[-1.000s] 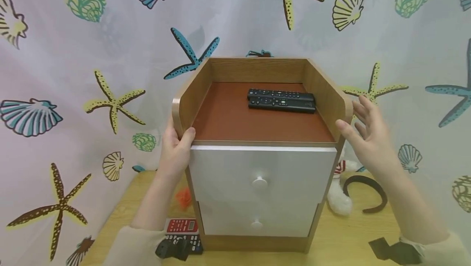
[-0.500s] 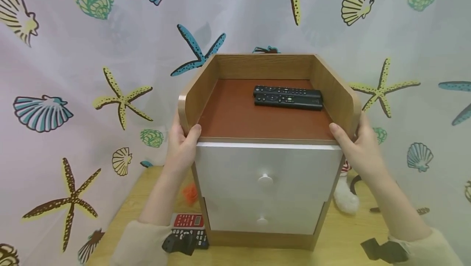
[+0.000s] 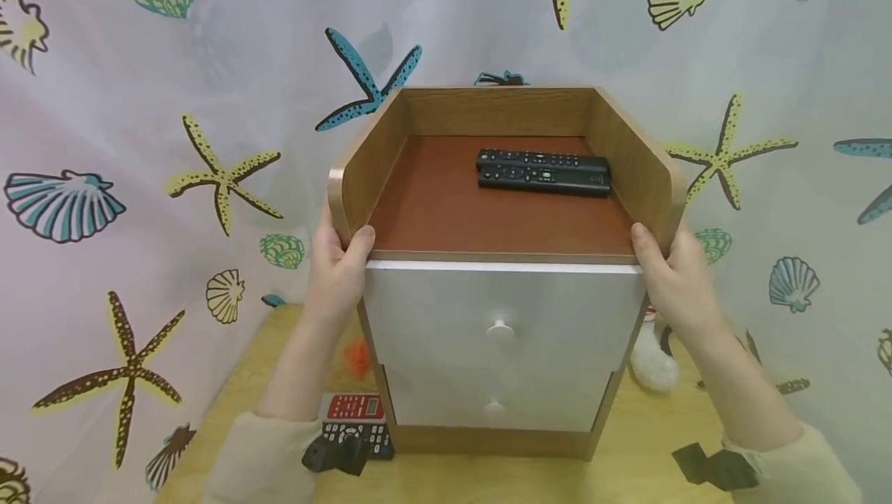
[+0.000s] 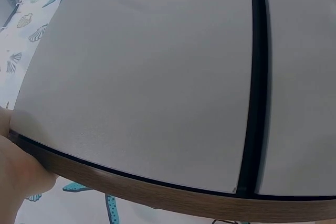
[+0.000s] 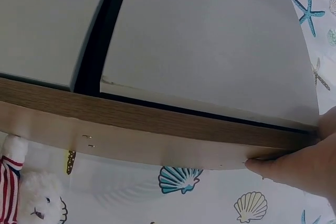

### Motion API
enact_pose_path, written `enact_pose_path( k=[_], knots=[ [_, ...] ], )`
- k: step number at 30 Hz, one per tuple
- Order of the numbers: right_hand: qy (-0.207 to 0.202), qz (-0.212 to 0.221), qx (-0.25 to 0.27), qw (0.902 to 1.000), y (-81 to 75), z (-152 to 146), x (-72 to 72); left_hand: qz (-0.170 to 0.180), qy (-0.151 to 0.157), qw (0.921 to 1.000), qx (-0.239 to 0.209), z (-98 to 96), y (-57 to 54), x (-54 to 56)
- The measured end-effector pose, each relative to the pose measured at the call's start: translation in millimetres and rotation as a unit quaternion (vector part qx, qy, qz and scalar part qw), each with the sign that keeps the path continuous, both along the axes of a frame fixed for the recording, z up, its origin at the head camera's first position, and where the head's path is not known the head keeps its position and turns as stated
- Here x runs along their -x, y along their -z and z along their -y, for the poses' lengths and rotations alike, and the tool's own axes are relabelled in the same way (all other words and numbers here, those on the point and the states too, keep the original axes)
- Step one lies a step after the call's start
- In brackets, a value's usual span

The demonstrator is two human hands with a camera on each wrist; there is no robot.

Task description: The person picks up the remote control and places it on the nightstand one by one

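Note:
A small wooden cabinet with two white drawers (image 3: 446, 310) stands in the middle of the head view, its brown top shelf edged by raised wooden sides. My left hand (image 3: 337, 272) grips its left side near the top, thumb over the front corner. On the opposite side my right hand (image 3: 672, 276) grips in the same way, thumb on the shelf's front corner. The fingers behind both side panels are hidden. Two black remote controls (image 3: 543, 179) lie side by side on the shelf, towards the right. Both wrist views show the drawer fronts (image 4: 142, 77) and the cabinet's side edge (image 5: 157, 121) close up.
A red calculator (image 3: 355, 406) and a black-keyed device (image 3: 379, 442) lie left of the cabinet on the wooden table (image 3: 488, 481). An orange item (image 3: 357, 355) is behind them. A white plush toy (image 3: 653, 365) lies at the right. A shell-and-starfish curtain (image 3: 230, 63) hangs behind.
My right hand, held off the cabinet's side with fingers spread a second ago, has moved in and now grips it. My left hand keeps its grip. The head view has shifted slightly.

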State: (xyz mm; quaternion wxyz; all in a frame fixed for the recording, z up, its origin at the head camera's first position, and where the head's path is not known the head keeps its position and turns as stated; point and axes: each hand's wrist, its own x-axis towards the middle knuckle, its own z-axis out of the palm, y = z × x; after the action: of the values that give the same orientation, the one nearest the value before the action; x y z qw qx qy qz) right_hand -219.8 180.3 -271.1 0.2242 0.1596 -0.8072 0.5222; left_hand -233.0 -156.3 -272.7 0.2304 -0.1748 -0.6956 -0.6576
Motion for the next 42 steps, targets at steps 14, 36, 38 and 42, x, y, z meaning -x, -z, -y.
enact_pose_path(
  k=[14, 36, 38, 42],
  knots=[
    [0.039, 0.018, 0.019, 0.9989, 3.5, 3, -0.2, 0.023, -0.001, 0.9997, -0.008, -0.4, 3.4, -2.1],
    [0.041, 0.042, 0.065, 0.9962, 5.7, 5, -1.5, 0.054, 0.059, 0.9799, 0.183, 84.6, 74.5, -36.0],
    [0.039, 0.046, 0.071, 0.9956, 5.0, 6, -1.6, 0.076, 0.048, 0.9768, 0.194, 94.4, 94.8, -33.5],
    [0.038, 0.049, 0.076, 0.9952, 2.3, 7, -2.1, 0.137, 0.021, 0.9756, 0.17, 112.6, 142.2, -26.1]
  ],
)
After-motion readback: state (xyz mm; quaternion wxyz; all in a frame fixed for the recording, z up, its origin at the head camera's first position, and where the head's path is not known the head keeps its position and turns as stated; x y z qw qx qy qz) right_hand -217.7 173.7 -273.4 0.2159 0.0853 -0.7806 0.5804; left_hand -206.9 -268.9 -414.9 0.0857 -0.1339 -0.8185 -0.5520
